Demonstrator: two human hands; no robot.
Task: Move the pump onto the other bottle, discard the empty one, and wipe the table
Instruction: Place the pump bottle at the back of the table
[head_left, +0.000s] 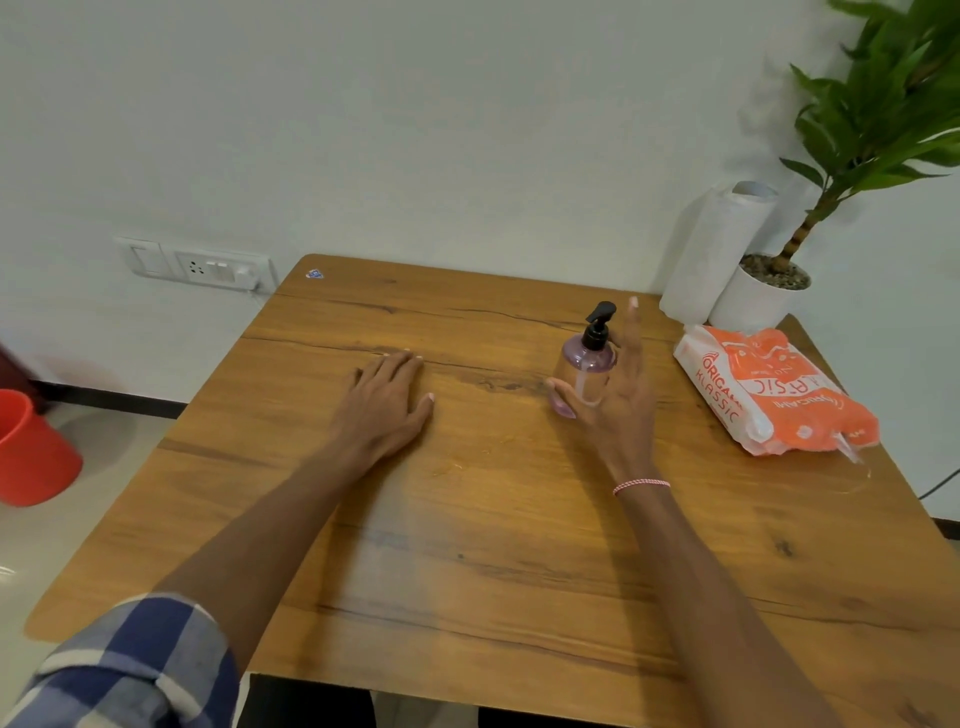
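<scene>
One bottle (584, 371) with one black pump (598, 325) stands upright on the table (467, 545), right of centre. The right hand (621, 402) is beside it, fingers straight, not grasping. The left hand (382, 410) lies flat, released. At the far right are one paper roll (711, 254), one orange pack (769, 389) and one potted plant (756, 304).

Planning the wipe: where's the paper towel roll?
Head view: paper towel roll, far right corner of the table, beside the white plant pot, behind the orange tissue pack.

Even, soft indoor light; wide-angle bending at edges, slight blur throughout.
</scene>
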